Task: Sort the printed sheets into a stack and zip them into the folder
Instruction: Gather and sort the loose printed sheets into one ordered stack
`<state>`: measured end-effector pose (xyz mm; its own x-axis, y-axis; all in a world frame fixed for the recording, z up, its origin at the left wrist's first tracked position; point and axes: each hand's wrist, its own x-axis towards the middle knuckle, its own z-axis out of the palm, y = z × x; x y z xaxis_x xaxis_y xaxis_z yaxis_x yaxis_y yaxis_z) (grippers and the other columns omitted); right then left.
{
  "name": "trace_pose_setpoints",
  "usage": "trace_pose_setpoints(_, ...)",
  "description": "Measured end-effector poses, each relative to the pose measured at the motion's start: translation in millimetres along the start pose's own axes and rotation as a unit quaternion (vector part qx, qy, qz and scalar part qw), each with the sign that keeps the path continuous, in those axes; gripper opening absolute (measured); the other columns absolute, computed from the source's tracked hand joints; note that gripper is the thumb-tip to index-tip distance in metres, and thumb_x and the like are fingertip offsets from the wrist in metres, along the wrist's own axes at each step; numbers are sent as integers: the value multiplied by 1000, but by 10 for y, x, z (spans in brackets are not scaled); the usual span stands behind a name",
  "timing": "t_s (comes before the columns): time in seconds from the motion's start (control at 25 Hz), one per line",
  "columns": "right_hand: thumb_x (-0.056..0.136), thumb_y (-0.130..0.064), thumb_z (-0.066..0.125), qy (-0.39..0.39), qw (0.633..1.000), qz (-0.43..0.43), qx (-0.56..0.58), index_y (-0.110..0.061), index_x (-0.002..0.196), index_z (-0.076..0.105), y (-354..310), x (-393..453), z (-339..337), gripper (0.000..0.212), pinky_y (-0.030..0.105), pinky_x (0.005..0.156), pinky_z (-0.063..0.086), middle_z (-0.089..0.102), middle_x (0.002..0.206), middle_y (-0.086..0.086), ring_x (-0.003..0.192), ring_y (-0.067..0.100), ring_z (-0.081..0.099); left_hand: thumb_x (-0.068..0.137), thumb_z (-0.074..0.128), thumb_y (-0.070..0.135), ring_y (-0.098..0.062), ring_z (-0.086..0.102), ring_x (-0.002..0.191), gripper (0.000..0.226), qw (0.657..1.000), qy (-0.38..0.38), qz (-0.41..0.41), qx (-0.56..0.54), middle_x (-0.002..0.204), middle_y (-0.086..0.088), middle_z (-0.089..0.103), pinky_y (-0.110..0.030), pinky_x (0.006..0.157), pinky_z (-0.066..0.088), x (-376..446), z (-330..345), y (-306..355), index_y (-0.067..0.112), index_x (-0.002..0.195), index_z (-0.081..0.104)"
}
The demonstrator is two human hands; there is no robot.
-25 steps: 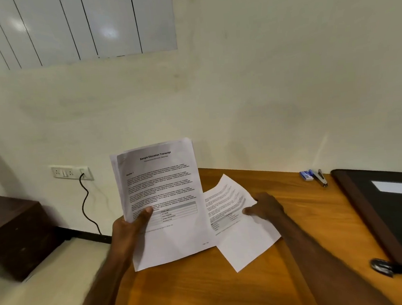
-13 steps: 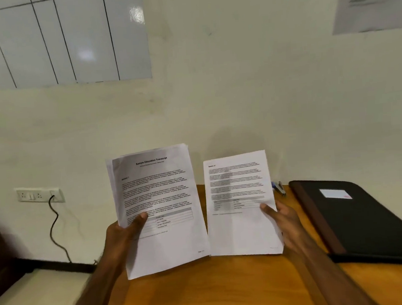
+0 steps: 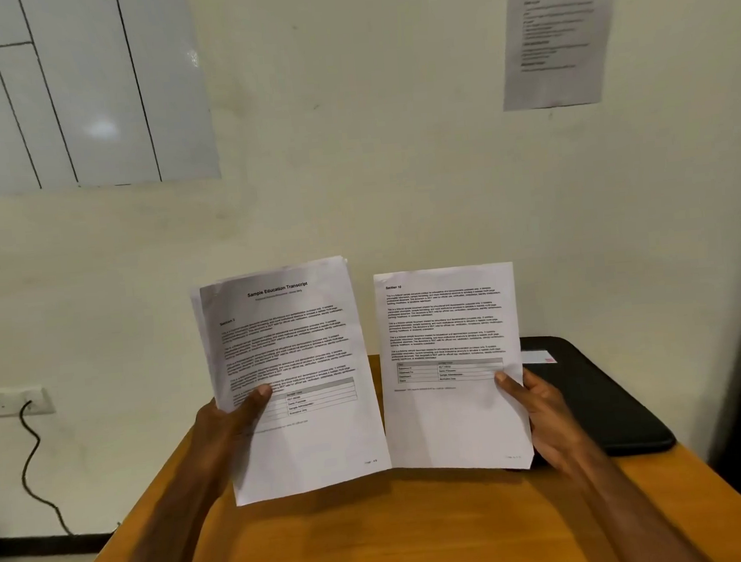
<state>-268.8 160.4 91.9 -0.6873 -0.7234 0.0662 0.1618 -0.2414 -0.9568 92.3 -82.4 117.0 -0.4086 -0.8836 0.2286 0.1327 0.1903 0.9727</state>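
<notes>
Left: sheet stack (image 3: 292, 375), raised above the desk (image 3: 380, 541).
Right: single sheet (image 3: 450, 363), just beside the stack.
Behind the sheet: folder (image 3: 599, 396), on the desk.

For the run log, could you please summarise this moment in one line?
left hand: holds stack | right hand: holds sheet | folder: closed

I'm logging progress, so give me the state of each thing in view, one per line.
Stack of sheets: held upright by left hand.
Single sheet: held upright by right hand.
Folder: closed, flat on table.
Wall socket: cable plugged in.
</notes>
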Motion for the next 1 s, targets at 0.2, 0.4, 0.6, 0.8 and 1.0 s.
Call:
trace_pose_setpoints(0.2,97,-18,65,17,1000,-1,18,-16,132,65,-59,-89,-124,35,56,94,57,75,121,13,111,38,71,99,67,15,-28,80,88,31,999,-27,2,-26,100,-6,82,-33,64,66,-87,115,104,4,127,61)
trace_pose_setpoints(0.4,93,-20,67,26,999,-2,20,-17,132,65,-67,-135,-170,39,59,96,55,74,122,13,111,40,70,99,68,14,-27,80,87,34,999,-31,-8,-31,99,-7,82,-31,62,65,-103,124,112,1,129,61)
trace_pose_setpoints(0.6,96,-18,66,24,999,1,25,-17,130,65,-49,-124,-150,34,60,96,55,74,122,14,111,41,70,99,68,22,-30,80,90,31,998,-47,-11,-29,103,-10,81,-36,67,66,-123,158,98,7,126,63)
trace_pose_setpoints(0.8,96,-17,66,-3,999,18,44,-16,131,64,-1,-142,67,35,58,92,57,74,120,17,107,39,73,99,64,34,-35,79,92,31,997,-64,-10,-43,108,-15,80,-48,77,66,-164,422,84,12,121,63)
trace_pose_setpoints(1.0,96,-16,67,-60,994,40,79,-14,135,62,78,-158,305,39,68,99,50,70,127,22,114,44,69,101,61,38,-23,81,79,30,998,-43,-14,-38,94,-7,83,-27,61,64,-190,916,119,10,109,70)
